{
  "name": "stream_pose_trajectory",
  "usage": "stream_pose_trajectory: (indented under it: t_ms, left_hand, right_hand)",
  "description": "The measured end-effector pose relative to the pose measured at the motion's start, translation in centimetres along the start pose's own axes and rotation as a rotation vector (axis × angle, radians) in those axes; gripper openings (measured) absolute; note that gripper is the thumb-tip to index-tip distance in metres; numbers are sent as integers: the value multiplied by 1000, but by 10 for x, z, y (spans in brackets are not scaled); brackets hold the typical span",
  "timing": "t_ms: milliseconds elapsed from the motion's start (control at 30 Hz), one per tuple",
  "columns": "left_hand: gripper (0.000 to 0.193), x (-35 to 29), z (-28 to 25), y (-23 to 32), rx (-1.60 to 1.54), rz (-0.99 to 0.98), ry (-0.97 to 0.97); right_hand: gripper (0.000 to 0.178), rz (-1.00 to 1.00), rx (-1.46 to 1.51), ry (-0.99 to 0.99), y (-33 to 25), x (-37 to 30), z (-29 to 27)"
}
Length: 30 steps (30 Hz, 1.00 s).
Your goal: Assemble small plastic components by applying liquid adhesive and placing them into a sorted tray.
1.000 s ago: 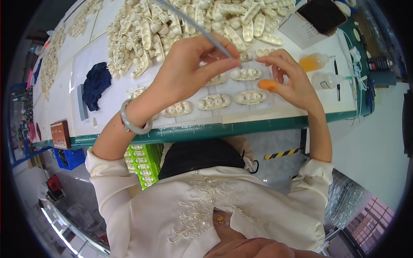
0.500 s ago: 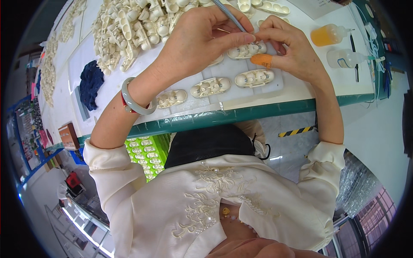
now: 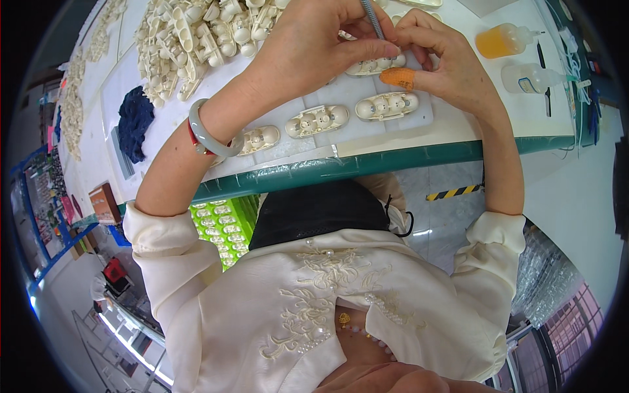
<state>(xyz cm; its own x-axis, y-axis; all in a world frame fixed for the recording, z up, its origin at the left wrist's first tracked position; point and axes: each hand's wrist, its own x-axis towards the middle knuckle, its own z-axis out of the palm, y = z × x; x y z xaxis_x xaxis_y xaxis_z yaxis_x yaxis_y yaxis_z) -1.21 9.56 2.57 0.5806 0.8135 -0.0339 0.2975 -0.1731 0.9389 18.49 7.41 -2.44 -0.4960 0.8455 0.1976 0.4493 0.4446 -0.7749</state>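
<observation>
My left hand [image 3: 321,42], with a pale bangle [image 3: 208,137] on its wrist, is closed around a thin grey ribbed-handled tool [image 3: 372,18]. The tool's tip is hidden by my fingers. Both hands meet over a cream pod-shaped piece [image 3: 375,67] with round balls set in a row, lying on the table. My right hand [image 3: 439,59] has its fingers curled at that piece's right end, and an orange-wrapped thumb [image 3: 397,78] rests by its near edge. What the right fingertips pinch cannot be made out. Closer to me lie similar pieces, one on the right [image 3: 386,105] and one in the middle [image 3: 317,122].
A large heap of cream parts [image 3: 196,39] covers the far left of the white table. Beside it sits a dark blue cloth [image 3: 136,124]. Two squeeze bottles, one orange [image 3: 501,40] and one clear [image 3: 527,78], are at the right. A green tray [image 3: 226,229] of pieces is below the table edge.
Both hands have stayed over the same piece, and the ribbed tool stands a little more upright. The whole view has shifted slightly, with the table sitting higher in it.
</observation>
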Motion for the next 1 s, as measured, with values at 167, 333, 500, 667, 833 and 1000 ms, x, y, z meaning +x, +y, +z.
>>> stream_pose_trajectory:
  t_ms: [167, 333, 500, 667, 833, 1000]
  left_hand:
    - [12, 1, -1, -2, 199, 166, -19]
    - [12, 4, -2, 3, 297, 236, -40]
    - [13, 4, -2, 3, 326, 283, -36]
    - [13, 6, -3, 0, 327, 256, -31]
    - [12, 5, -24, 5, -167, -64, 165]
    - [16, -13, -24, 13, 39, -136, 103]
  right_hand:
    - [29, 28, 115, -52, 3, -1, -10]
    - [28, 435, 299, -255, -23, 0, -30]
    - [18, 687, 657, -199, -27, 17, -25]
    - [15, 727, 663, -165, -27, 20, -20]
    - [12, 730, 653, -177, -24, 25, -19]
    - [12, 702, 583, -154, -28, 23, -18]
